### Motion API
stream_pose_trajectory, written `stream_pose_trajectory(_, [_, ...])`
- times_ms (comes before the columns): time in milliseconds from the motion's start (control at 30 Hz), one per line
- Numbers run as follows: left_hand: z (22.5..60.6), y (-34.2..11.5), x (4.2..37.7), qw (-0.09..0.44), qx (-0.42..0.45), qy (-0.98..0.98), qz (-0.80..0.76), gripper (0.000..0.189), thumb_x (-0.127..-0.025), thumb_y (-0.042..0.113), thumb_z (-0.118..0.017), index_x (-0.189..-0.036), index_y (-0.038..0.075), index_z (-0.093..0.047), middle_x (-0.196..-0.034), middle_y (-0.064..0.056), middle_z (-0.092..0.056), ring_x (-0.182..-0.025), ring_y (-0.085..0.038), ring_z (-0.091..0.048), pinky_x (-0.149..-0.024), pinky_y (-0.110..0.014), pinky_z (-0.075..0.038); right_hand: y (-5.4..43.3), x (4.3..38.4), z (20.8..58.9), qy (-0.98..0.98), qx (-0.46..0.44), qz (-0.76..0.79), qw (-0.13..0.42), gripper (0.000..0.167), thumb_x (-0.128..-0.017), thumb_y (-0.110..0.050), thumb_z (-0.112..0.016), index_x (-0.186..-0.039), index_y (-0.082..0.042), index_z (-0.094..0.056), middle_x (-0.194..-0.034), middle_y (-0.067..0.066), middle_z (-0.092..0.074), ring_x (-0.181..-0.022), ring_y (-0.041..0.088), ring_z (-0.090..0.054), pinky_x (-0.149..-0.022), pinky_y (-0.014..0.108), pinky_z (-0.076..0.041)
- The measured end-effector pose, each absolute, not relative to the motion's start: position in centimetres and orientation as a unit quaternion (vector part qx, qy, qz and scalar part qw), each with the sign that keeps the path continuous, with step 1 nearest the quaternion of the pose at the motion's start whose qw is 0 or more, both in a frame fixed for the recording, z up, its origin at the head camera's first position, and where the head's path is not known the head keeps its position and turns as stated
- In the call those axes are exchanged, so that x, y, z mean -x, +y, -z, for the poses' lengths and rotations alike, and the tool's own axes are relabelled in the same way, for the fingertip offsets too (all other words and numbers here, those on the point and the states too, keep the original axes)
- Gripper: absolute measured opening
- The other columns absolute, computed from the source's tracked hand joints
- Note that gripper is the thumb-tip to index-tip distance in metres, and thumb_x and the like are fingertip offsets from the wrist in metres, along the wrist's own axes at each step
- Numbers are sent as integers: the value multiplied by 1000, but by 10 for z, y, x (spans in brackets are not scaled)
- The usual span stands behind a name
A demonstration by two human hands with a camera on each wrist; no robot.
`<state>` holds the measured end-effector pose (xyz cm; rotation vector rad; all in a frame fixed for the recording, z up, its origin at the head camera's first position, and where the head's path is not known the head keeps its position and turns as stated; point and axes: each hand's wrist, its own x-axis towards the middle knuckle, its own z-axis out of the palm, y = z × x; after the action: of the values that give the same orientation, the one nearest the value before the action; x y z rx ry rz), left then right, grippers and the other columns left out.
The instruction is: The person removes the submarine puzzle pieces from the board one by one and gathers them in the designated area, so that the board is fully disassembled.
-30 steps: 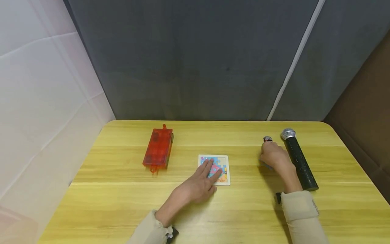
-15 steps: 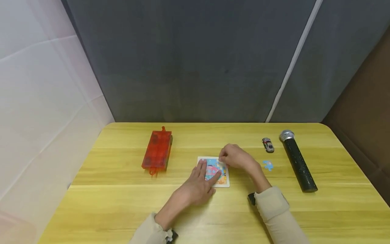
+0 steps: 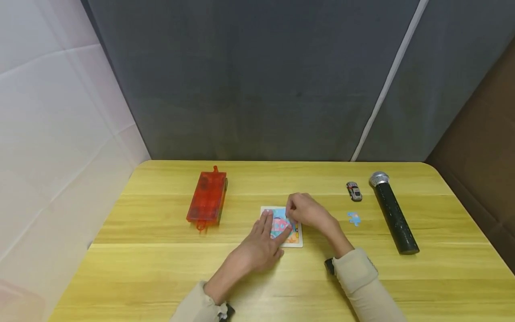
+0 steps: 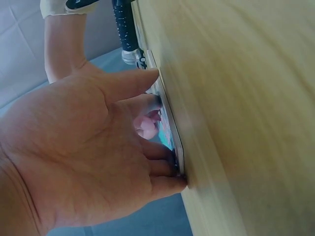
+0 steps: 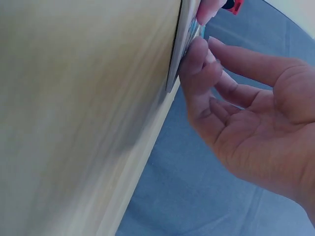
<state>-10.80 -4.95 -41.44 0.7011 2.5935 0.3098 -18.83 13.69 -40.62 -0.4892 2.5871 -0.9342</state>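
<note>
Head view: the puzzle board (image 3: 293, 245) lies flat near the middle of the desk (image 3: 161, 279). The left hand (image 3: 260, 250) rests across its left part, thumb spread well away from the fingers; that grip is wide and clasps nothing. The right hand (image 3: 309, 211) is at the board's upper right corner, fingers bent down onto it. A loose blue puzzle piece (image 3: 354, 218) lies to the right, with a small toy car (image 3: 354, 191) behind it and a black microphone (image 3: 394, 213) beyond. The red box (image 3: 208, 197) is well to the left.

Left wrist view: the left palm shows, the fingertips and thumb touching the board along its edge, part of the microphone above.

Right wrist view: the right grip is nearly closed, thumb and forefinger close together against the board; whether a piece is between them I cannot tell.
</note>
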Motion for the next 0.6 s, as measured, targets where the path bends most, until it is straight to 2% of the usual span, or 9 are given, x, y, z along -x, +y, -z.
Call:
stream_pose_trajectory(133, [406, -49, 105, 217, -250, 938, -101, 62, -116, 32, -55, -174, 25, -34, -180, -33, -3, -171, -45, -1, -138, -55, -19, 134, 188, 407, 910, 160, 346, 160, 16, -105, 7, -62, -93, 0, -69, -76, 8, -71, -65, 14, -64, -61, 22, -50])
stream_pose_trajectory(300, [405, -49, 104, 211, -252, 939, -101, 62, -116, 32, -55, -174, 24, -35, -180, -33, -4, -171, -45, -2, -138, -55, -19, 132, 189, 407, 907, 140, 369, 149, 15, -103, 11, -62, -93, 1, -68, -82, 10, -73, -68, 18, -70, -62, 24, -57])
stream_pose_trajectory(500, [405, -48, 104, 206, -253, 941, -92, 63, -116, 32, -55, -175, 25, -34, -180, -33, -4, -171, -44, -3, -139, -54, -18, 146, 193, 401, 900, 125, 390, 148, 11, -103, 11, -59, -107, 3, -65, -86, 13, -75, -70, 20, -70, -62, 24, -53])
stream_pose_trajectory(600, [405, -48, 104, 209, -251, 941, -89, 64, -116, 33, -55, -175, 26, -32, -181, -32, -4, -171, -43, -3, -139, -53, -18, 163, 197, 395, 900, 121, 386, 161, 9, -103, 8, -61, -108, 3, -67, -84, 14, -75, -68, 20, -68, -62, 25, -50])
